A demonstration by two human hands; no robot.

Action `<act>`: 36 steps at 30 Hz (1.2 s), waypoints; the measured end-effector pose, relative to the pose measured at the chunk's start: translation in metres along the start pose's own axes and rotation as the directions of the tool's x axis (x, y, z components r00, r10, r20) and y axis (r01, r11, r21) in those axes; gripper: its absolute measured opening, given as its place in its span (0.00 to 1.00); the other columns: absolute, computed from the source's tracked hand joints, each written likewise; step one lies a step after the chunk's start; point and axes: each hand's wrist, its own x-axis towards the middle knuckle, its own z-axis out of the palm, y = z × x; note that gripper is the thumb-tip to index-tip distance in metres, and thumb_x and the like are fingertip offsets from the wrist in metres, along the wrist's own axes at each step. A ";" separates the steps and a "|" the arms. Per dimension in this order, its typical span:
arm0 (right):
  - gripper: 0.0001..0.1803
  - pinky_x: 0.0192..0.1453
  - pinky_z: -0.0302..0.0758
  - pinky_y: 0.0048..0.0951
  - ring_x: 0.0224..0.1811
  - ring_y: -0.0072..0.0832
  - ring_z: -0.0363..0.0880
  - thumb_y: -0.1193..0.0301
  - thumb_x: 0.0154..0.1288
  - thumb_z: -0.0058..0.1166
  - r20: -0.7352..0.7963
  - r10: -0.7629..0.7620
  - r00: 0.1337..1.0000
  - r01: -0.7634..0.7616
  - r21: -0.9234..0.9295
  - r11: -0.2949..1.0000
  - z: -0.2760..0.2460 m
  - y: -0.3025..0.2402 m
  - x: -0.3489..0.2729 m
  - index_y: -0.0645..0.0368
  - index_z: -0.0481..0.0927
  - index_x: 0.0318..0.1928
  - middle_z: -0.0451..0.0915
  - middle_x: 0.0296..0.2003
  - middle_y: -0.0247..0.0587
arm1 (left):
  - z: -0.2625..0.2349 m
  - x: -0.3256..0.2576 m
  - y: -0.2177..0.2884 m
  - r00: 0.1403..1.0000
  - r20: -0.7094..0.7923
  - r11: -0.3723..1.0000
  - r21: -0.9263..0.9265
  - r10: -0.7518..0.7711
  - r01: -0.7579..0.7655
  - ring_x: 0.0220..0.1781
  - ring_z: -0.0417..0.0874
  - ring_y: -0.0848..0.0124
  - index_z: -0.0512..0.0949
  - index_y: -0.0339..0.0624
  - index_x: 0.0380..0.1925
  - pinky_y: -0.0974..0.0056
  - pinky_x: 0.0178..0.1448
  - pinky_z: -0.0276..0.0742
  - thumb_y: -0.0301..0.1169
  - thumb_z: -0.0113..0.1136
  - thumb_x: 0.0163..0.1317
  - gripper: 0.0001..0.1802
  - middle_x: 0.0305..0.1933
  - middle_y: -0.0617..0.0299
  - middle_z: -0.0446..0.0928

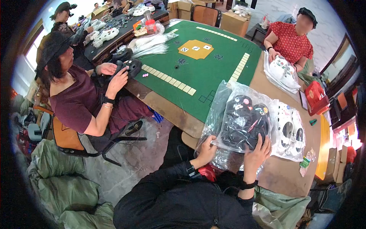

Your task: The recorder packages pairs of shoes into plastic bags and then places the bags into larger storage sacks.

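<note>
Black clogs (237, 123) in a clear bag (216, 114), at the near edge of the counter (288, 171), just ahead of and between both hands. Left hand (207, 150) clamped on the bag's lower-left edge, clear of the shoes. Right hand (258, 152) against the bag's lower right, fingers spaced over the shoe; can't tell if it grips. Bagged white clogs (281, 113) just right, green mat (225, 61) beyond, co-worker in red (291, 44) at far right.
</note>
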 end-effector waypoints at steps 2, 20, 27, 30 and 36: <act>0.45 0.73 0.48 0.56 0.72 0.45 0.56 0.60 0.47 0.71 0.062 0.080 0.995 -0.079 -0.022 0.997 0.001 0.007 0.000 0.48 0.65 0.67 0.63 0.67 0.44 | -0.001 0.001 0.005 0.998 0.049 0.992 -0.110 -0.051 0.056 0.39 0.79 0.76 0.68 0.37 0.42 0.67 0.42 0.77 0.21 0.53 0.65 0.08 0.36 0.63 0.74; 0.33 0.61 0.67 0.46 0.62 0.50 0.69 0.67 0.54 0.67 0.030 0.050 0.998 -0.055 0.174 0.983 -0.012 0.029 -0.014 0.57 0.70 0.60 0.67 0.64 0.52 | 0.000 0.002 -0.006 0.998 0.058 0.995 -0.097 -0.028 0.033 0.36 0.80 0.76 0.68 0.38 0.43 0.68 0.39 0.77 0.21 0.58 0.62 0.12 0.35 0.64 0.76; 0.31 0.59 0.69 0.44 0.60 0.51 0.70 0.74 0.51 0.68 -0.015 0.083 0.996 -0.077 0.253 0.965 -0.012 0.029 -0.015 0.57 0.72 0.57 0.69 0.60 0.52 | -0.004 0.002 0.006 0.995 0.080 0.996 -0.069 -0.053 0.058 0.35 0.82 0.72 0.70 0.36 0.44 0.65 0.39 0.77 0.23 0.58 0.61 0.12 0.34 0.56 0.78; 0.32 0.58 0.70 0.44 0.59 0.51 0.71 0.75 0.50 0.68 -0.035 0.117 0.993 -0.103 0.276 0.956 -0.014 0.022 -0.013 0.56 0.72 0.57 0.70 0.59 0.52 | -0.003 0.001 0.007 0.992 0.087 0.993 -0.069 -0.086 0.093 0.35 0.83 0.73 0.70 0.36 0.44 0.66 0.38 0.77 0.23 0.59 0.61 0.12 0.34 0.56 0.78; 0.33 0.54 0.71 0.41 0.52 0.49 0.74 0.78 0.49 0.67 0.000 0.190 0.982 -0.182 0.280 0.943 -0.008 0.027 -0.016 0.58 0.71 0.58 0.75 0.50 0.51 | -0.002 0.001 0.001 0.991 0.090 0.980 -0.167 -0.095 0.109 0.36 0.82 0.73 0.70 0.36 0.44 0.65 0.39 0.77 0.24 0.59 0.61 0.13 0.34 0.57 0.78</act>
